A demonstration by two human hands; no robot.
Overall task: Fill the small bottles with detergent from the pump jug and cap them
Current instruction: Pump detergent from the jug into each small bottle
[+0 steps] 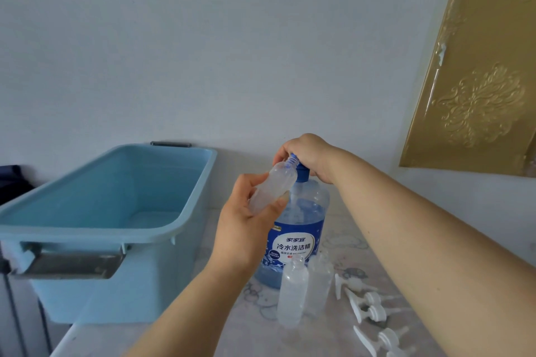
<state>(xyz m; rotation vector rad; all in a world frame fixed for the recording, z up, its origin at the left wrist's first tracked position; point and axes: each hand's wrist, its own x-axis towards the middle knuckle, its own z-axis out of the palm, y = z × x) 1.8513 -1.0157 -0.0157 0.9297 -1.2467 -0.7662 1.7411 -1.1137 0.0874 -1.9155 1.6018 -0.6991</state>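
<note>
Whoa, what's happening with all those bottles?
A person is filling a small bottle from the big detergent jug. The left hand holds the small bottle tilted, its mouth up at the pump, and the right hand grips the pump's top. Two more bottles stand uncapped in front of the jug, and white caps lie loose on the table beside them. A blue tub sits to the left.
</note>
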